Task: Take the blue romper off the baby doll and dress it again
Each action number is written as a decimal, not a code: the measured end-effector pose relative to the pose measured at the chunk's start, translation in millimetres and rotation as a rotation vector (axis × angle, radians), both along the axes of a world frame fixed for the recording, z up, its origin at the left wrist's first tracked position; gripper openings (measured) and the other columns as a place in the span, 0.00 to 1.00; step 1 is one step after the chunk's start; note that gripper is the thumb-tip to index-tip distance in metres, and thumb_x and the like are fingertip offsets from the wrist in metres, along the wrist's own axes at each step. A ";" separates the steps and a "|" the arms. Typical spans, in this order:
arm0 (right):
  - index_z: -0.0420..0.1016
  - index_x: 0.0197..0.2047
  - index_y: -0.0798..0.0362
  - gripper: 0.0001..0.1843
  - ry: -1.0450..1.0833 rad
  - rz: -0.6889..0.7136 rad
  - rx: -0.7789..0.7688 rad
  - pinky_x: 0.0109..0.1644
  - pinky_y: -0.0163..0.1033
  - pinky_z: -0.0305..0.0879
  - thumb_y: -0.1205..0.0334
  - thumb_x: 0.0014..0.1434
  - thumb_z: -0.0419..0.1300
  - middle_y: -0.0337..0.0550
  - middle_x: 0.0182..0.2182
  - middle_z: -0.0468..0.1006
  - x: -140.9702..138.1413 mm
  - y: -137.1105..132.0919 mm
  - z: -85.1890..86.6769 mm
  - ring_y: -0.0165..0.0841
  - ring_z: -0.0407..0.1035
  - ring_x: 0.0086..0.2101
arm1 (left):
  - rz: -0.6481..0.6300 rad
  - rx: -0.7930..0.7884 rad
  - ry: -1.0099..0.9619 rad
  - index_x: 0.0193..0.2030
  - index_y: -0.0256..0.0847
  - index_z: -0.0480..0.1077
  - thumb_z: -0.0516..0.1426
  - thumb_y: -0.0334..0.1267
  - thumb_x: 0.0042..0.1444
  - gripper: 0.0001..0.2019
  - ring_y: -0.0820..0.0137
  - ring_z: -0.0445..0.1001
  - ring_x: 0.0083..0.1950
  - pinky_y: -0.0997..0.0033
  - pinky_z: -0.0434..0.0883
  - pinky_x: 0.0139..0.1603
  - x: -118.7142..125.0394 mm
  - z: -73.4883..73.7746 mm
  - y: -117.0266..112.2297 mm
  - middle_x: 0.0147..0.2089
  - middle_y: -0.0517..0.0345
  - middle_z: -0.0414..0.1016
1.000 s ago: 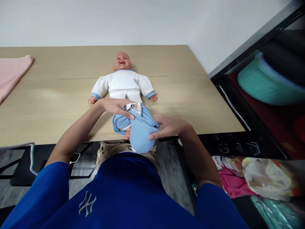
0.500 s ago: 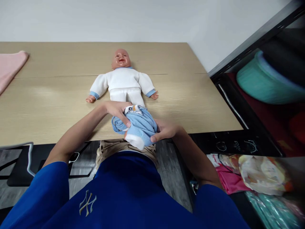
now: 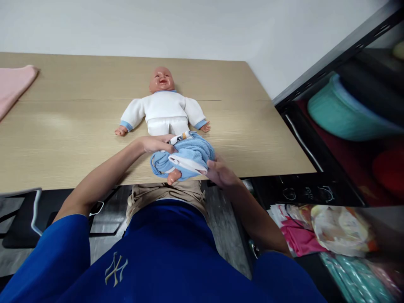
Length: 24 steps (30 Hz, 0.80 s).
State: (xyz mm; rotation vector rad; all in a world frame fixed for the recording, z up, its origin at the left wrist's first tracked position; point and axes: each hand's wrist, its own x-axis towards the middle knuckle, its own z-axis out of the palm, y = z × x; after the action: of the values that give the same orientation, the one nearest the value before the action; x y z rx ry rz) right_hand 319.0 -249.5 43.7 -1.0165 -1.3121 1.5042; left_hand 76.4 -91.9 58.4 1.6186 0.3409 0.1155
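Note:
A baby doll (image 3: 167,105) in a white outfit with blue cuffs lies on its back on the table, its head away from me. Over its lower legs is a bunched light blue baby garment (image 3: 194,147) of terry cloth with white trim. One bare foot (image 3: 174,176) of the doll sticks out below the cloth at the table edge. My left hand (image 3: 159,144) is closed on the garment's upper left part, thumb on top. On the right side, my right hand (image 3: 219,169) pinches its white-trimmed edge. The doll's other foot is hidden.
A pink cloth (image 3: 15,86) lies at the left of the wooden table (image 3: 78,147). To the right, a shelf holds a teal basin (image 3: 350,111) and a red item (image 3: 389,166). Bagged items (image 3: 341,231) are stacked below it. A white cable (image 3: 37,210) hangs at the left.
The garment's white-trimmed edge has moved up from the table edge, and the doll's foot now shows. My right hand has shifted slightly up and right. The view has turned a little.

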 end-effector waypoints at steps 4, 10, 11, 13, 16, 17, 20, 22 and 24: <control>0.78 0.68 0.47 0.44 -0.259 -0.197 0.178 0.76 0.62 0.73 0.39 0.55 0.83 0.53 0.63 0.85 -4.3 -4.5 11.5 0.56 0.76 0.68 | 0.021 -0.006 -0.035 0.53 0.40 0.81 0.76 0.61 0.51 0.31 0.51 0.87 0.50 0.52 0.83 0.57 5.1 4.8 -8.3 0.45 0.47 0.88; 0.80 0.49 0.46 0.11 -0.574 -0.548 0.255 0.66 0.61 0.79 0.50 0.69 0.69 0.50 0.43 0.84 -6.6 -9.9 9.6 0.55 0.79 0.52 | 0.102 0.322 -0.011 0.59 0.38 0.78 0.68 0.52 0.63 0.25 0.51 0.84 0.62 0.52 0.78 0.68 23.7 20.3 -23.8 0.60 0.45 0.87; 0.80 0.51 0.46 0.12 -0.574 -0.532 0.232 0.65 0.61 0.80 0.50 0.69 0.69 0.51 0.44 0.85 -6.7 -12.5 8.4 0.55 0.80 0.52 | 0.135 0.356 0.010 0.60 0.36 0.78 0.65 0.52 0.64 0.24 0.51 0.84 0.63 0.53 0.78 0.68 25.4 20.7 -25.4 0.61 0.44 0.86; 0.81 0.59 0.47 0.19 -0.551 -0.463 0.182 0.67 0.60 0.79 0.50 0.70 0.68 0.53 0.52 0.88 -7.3 -20.3 5.5 0.56 0.81 0.57 | 0.186 0.429 0.074 0.60 0.35 0.77 0.60 0.52 0.65 0.25 0.51 0.84 0.62 0.54 0.78 0.66 26.9 21.0 -28.3 0.61 0.42 0.85; 0.79 0.71 0.47 0.30 -0.573 -0.396 0.115 0.69 0.62 0.78 0.49 0.69 0.69 0.55 0.61 0.88 -8.5 -35.3 -2.4 0.58 0.81 0.63 | 0.171 0.586 0.241 0.61 0.35 0.75 0.59 0.51 0.66 0.25 0.50 0.85 0.55 0.55 0.78 0.58 25.6 23.5 -35.1 0.56 0.41 0.86; 0.79 0.72 0.48 0.32 -0.610 -0.405 0.096 0.69 0.63 0.78 0.49 0.67 0.69 0.56 0.60 0.88 -8.6 -39.7 -6.3 0.59 0.81 0.62 | 0.160 0.648 0.302 0.62 0.35 0.75 0.61 0.50 0.66 0.25 0.50 0.85 0.53 0.55 0.77 0.55 24.9 25.0 -38.3 0.54 0.42 0.86; 0.84 0.64 0.48 0.27 -0.764 -0.503 0.128 0.67 0.65 0.78 0.51 0.63 0.70 0.56 0.51 0.89 -7.8 -47.0 -19.5 0.62 0.82 0.58 | 0.145 0.823 0.462 0.61 0.38 0.75 0.65 0.46 0.65 0.22 0.49 0.85 0.50 0.58 0.75 0.49 23.6 29.3 -49.6 0.50 0.42 0.87; 0.85 0.59 0.48 0.22 -0.826 -0.549 0.191 0.67 0.64 0.78 0.53 0.63 0.69 0.56 0.50 0.88 -7.1 -46.9 -27.8 0.61 0.81 0.56 | 0.128 0.900 0.547 0.60 0.38 0.74 0.67 0.43 0.65 0.20 0.48 0.86 0.50 0.59 0.73 0.47 23.5 30.9 -57.0 0.49 0.42 0.87; 0.85 0.57 0.49 0.20 -0.834 -0.537 0.197 0.67 0.64 0.78 0.53 0.64 0.66 0.57 0.51 0.88 -7.2 -45.0 -34.5 0.60 0.81 0.55 | 0.112 0.949 0.585 0.60 0.39 0.73 0.68 0.41 0.65 0.20 0.48 0.85 0.50 0.60 0.72 0.46 23.0 31.1 -62.7 0.49 0.42 0.86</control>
State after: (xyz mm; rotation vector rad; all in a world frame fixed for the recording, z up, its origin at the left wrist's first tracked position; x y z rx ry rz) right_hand 311.8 -294.5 9.2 -1.7836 -1.5105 0.5247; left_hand 99.3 -154.5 89.5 2.5669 0.9232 -0.1459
